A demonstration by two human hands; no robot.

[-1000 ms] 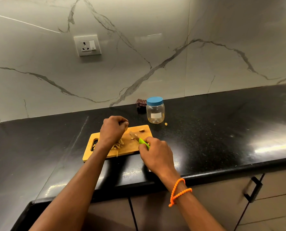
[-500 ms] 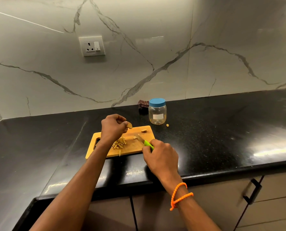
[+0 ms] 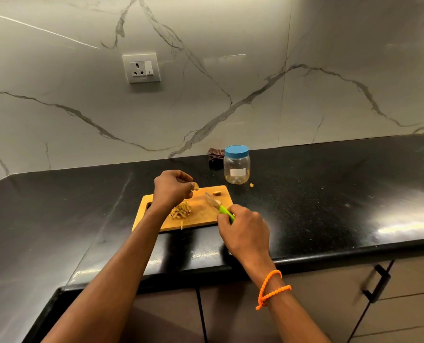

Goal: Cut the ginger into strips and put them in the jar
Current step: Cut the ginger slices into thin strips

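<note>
Counted up, one cutting board (image 3: 201, 219) lies on the black desk (image 3: 329, 206) at the frame's middle, with one heap of ginger strips (image 3: 180, 210) at its centre, two loose ginger pieces, a small one (image 3: 216, 193) near the board's upper right corner and another (image 3: 217, 202) by the blade, and one crumb (image 3: 251, 185) on the desk just right of the jar (image 3: 236, 165). That single jar, blue lid on, stands upright above the board's upper right corner, apart from it, with one dark cloth (image 3: 215, 155) behind it against the wall. The left hand (image 3: 172, 190) hovers above the board's upper edge, its fingers (image 3: 189, 184) pinching one ginger chunk (image 3: 195, 186). The right hand (image 3: 243, 231) has its fingers clenched round the green handle of one knife (image 3: 218, 206), blade angled up-left over the board. The board's lower edge sits near the desk's front edge; wide bare desk stretches to the right and to the lower left. Against half a second ago, the left hand has lifted slightly off the heap, exposing more strips, while the knife hand has hardly shifted.
</note>
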